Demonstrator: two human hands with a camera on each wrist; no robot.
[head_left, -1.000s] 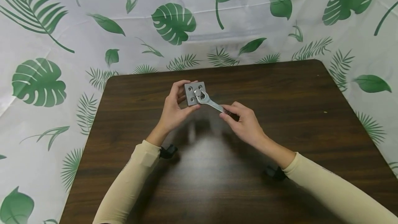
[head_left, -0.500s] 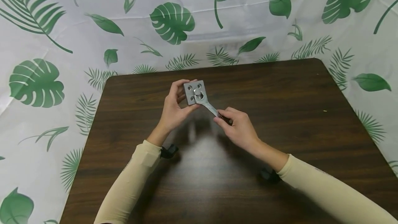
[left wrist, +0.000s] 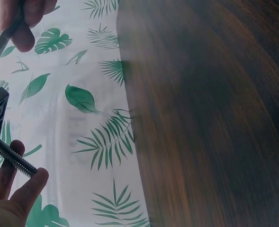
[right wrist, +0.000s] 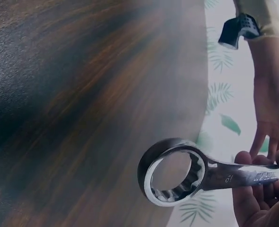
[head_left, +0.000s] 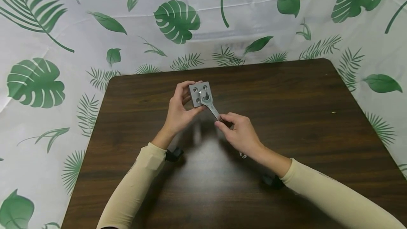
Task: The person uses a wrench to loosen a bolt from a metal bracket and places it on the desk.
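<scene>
Above the dark wooden table [head_left: 286, 116], the wrench [head_left: 210, 106] has swung: 1 second back its handle lay out to the right of the plate, now it points almost straight down toward the person. That reads as a turn put on the bolt head [head_left: 203, 95] at the plate's centre, so the fastening work looks to be mid-stroke. Left hand [head_left: 178, 110] grips the square grey metal plate [head_left: 198, 91] by its edges, fingers curled round it, holding it up off the table. Right hand [head_left: 236, 133] has come in closer under the plate, fingers pinched on the wrench handle. Plate is matte, with 4 corner holes; behind it a dark threaded rod [left wrist: 11, 158] sticks out. Wrench is polished steel, with a ring end [right wrist: 175, 172] toothed inside. Leaf-print cloth [head_left: 47, 80] hangs behind the table.
</scene>
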